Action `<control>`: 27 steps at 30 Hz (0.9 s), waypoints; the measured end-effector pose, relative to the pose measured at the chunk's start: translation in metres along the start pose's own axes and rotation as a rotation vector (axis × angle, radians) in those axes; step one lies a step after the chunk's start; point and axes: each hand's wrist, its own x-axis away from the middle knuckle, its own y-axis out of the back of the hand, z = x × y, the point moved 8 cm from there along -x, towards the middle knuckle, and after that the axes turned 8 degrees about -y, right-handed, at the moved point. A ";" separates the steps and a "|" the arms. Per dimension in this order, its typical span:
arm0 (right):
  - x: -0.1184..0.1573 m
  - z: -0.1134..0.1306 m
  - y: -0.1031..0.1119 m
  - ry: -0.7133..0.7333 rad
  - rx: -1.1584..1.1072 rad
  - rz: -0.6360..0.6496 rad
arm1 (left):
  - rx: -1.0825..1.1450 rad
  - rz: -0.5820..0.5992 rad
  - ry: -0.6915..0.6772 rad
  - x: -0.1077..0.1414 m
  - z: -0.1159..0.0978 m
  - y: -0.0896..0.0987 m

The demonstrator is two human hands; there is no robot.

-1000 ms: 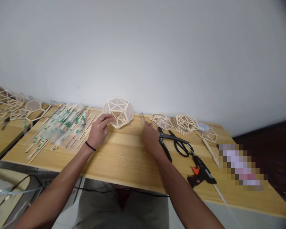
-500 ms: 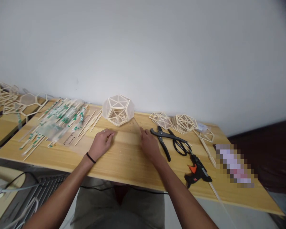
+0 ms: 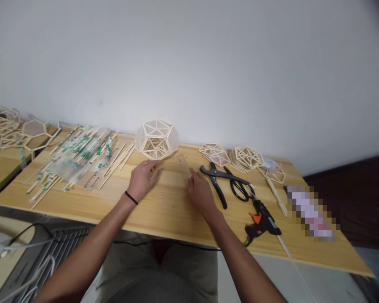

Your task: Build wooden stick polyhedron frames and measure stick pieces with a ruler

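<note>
wooden table (image 3: 173,210), sticks (image 3: 82,145) in wrappers (image 3: 66,168), lattice dome (image 3: 157,136)

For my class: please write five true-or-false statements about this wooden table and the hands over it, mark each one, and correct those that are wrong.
1. The glue gun has an orange trigger. True.
2. A black band circles the right wrist. False: the black band is on the wrist of the left hand.
3. The right hand holds a clear flat piece. True.
4. The stick-framed dome is to the right of the glue gun. False: the stick-framed dome is to its left, close to the wall.
5. Loose thin sticks lie to the left of the dome. True.
</note>
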 end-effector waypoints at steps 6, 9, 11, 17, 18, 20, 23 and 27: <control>-0.036 0.014 0.003 -0.040 0.021 -0.011 | -0.135 -0.062 0.147 -0.010 0.012 0.005; -0.046 0.022 0.002 -0.048 0.033 0.004 | -0.165 -0.069 0.182 -0.015 0.017 0.006; -0.051 0.025 0.002 -0.045 0.034 0.017 | -0.176 -0.075 0.205 -0.018 0.021 0.008; -0.053 0.025 -0.001 -0.009 -0.008 0.055 | -0.189 -0.087 0.257 -0.020 0.032 0.017; -0.052 0.024 -0.003 -0.002 -0.019 0.062 | -0.187 -0.085 0.262 -0.020 0.033 0.017; -0.047 0.023 -0.006 0.011 -0.039 0.076 | -0.182 -0.081 0.274 -0.020 0.035 0.017; -0.034 0.022 -0.011 0.039 -0.066 0.099 | -0.176 -0.074 0.298 -0.022 0.037 0.016; -0.005 0.022 -0.017 0.091 -0.095 0.131 | -0.165 -0.057 0.308 -0.024 0.038 0.015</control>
